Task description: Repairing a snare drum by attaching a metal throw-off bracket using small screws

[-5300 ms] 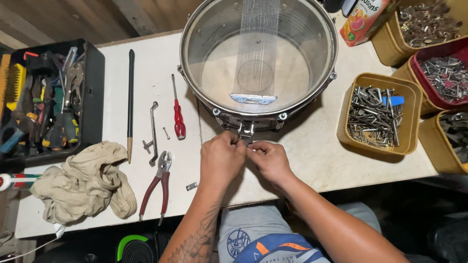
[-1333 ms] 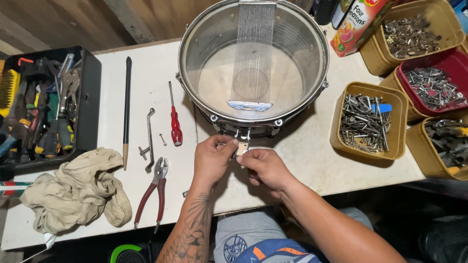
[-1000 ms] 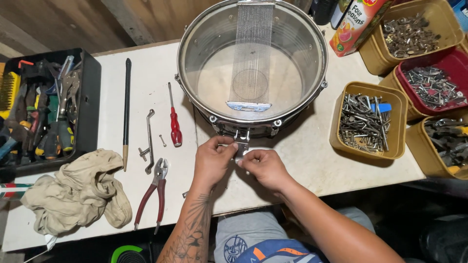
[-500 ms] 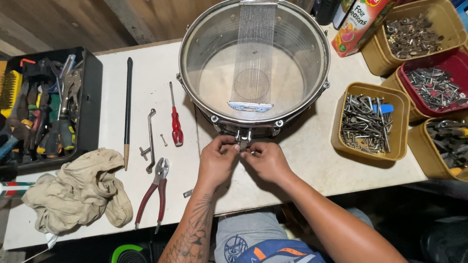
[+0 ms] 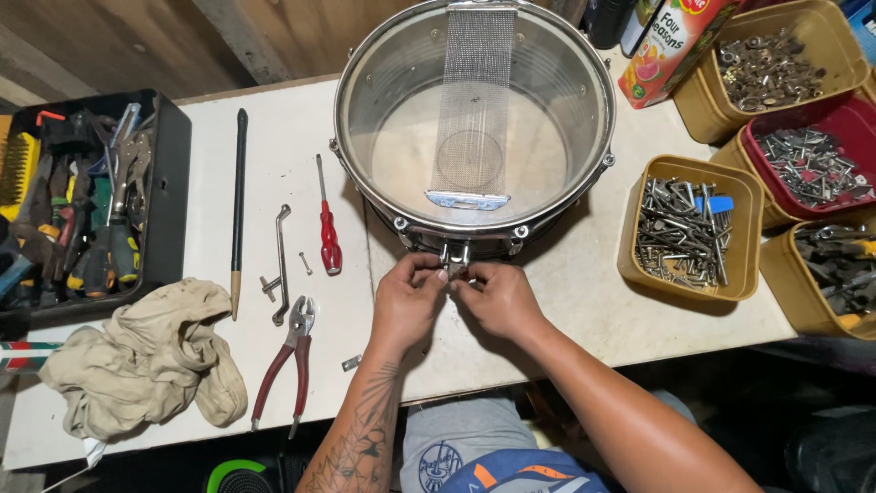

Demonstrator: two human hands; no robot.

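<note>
Left hand (image 5: 408,297) and right hand (image 5: 497,299) pinch the small fitting (image 5: 454,269) at the near rim of the snare drum (image 5: 474,119); keep fingertip pressure even; keep the part square to the shell.

Illumination is bright and even across the white table (image 5: 566,310), evidently from overhead. Shadows are soft and short: a dark band lies under the near rim of the drum (image 5: 474,119), and the tan bin (image 5: 689,228) casts a shadow along its lower edge. Mild glare shows on the drum's clear head and chrome hoop. Focus is sharp at centre. The area below the table edge is dim. Wide-angle bowing curves the table's edges toward the frame corners.
</note>
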